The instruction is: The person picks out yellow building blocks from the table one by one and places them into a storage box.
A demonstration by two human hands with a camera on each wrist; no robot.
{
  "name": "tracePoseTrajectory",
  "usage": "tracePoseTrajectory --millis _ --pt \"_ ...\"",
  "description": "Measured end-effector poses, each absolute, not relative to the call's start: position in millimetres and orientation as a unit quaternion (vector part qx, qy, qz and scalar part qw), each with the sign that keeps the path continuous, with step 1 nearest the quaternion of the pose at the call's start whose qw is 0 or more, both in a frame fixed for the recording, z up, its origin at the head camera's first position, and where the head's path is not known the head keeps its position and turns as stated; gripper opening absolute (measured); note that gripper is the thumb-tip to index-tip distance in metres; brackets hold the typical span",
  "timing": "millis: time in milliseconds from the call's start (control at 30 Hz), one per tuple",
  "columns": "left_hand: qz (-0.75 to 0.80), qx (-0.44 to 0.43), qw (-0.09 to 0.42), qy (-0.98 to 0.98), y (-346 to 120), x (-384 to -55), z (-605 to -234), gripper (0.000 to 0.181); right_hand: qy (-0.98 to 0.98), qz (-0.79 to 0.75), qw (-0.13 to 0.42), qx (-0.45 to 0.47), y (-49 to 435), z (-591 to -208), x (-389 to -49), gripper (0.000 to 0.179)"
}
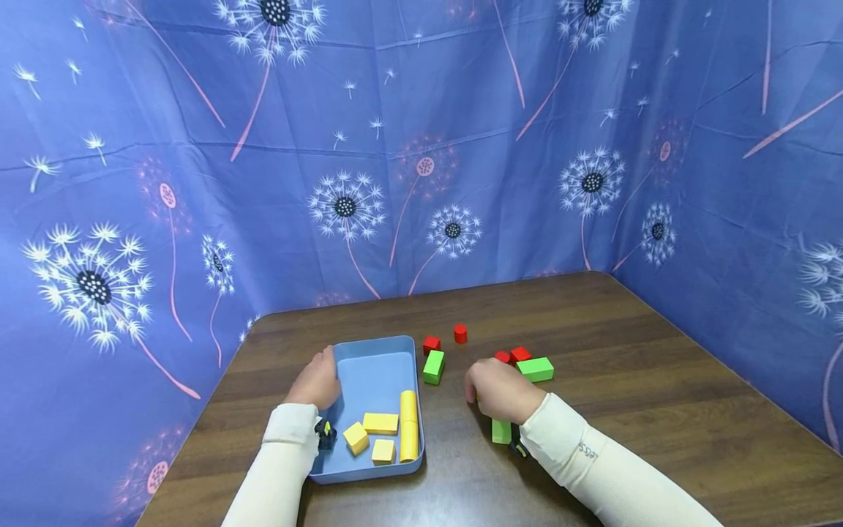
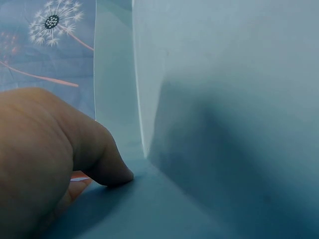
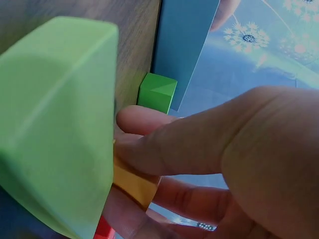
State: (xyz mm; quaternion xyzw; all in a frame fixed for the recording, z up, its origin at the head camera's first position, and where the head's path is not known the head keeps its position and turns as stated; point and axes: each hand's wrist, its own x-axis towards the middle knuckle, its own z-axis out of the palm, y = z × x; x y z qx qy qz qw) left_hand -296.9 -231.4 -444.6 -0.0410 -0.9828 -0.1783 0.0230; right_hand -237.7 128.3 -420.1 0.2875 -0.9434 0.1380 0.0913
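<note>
My left hand (image 1: 316,380) grips the left wall of a blue tray (image 1: 356,366); in the left wrist view the thumb (image 2: 107,159) presses on its inner side. Inside the tray lie yellow blocks: a long one (image 1: 380,423), two shorter ones, and yellow cylinders (image 1: 409,428) along the right wall. To the right of the tray, my right hand (image 1: 503,388) pinches a yellow block (image 3: 134,181) between thumb and fingers, partly hidden by them. A green block (image 1: 501,431) is close beside this hand, partly covered by the wrist.
Between tray and right hand stand a green block (image 1: 433,367), a red block (image 1: 431,345) and a red cylinder (image 1: 460,334). Beyond the right hand are another green block (image 1: 536,369), a red block (image 1: 520,355) and a red cylinder (image 1: 502,357). A patterned blue cloth (image 1: 408,219) hangs behind the wooden table (image 1: 658,410).
</note>
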Motion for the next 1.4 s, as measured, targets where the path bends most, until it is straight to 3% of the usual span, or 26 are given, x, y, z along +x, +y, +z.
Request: tracePoseTrajectory --millis 300,1033,1400 --pt "-0.181 -0.044 0.03 -0.982 -231.9 -295.8 -446.6 0.068 -0.948 0.148 0.056 0.275 124.7 -423.1 -237.3 0.038" --pt "-0.185 -0.039 0.036 -0.981 -231.6 -295.1 -447.7 0.068 -0.939 0.132 0.082 0.308 119.2 -422.5 -238.1 0.045" --pt "-0.183 -0.045 0.038 -0.981 -233.4 -295.4 -447.9 0.07 -0.936 0.159 0.114 0.293 112.0 -423.3 -238.2 0.026"
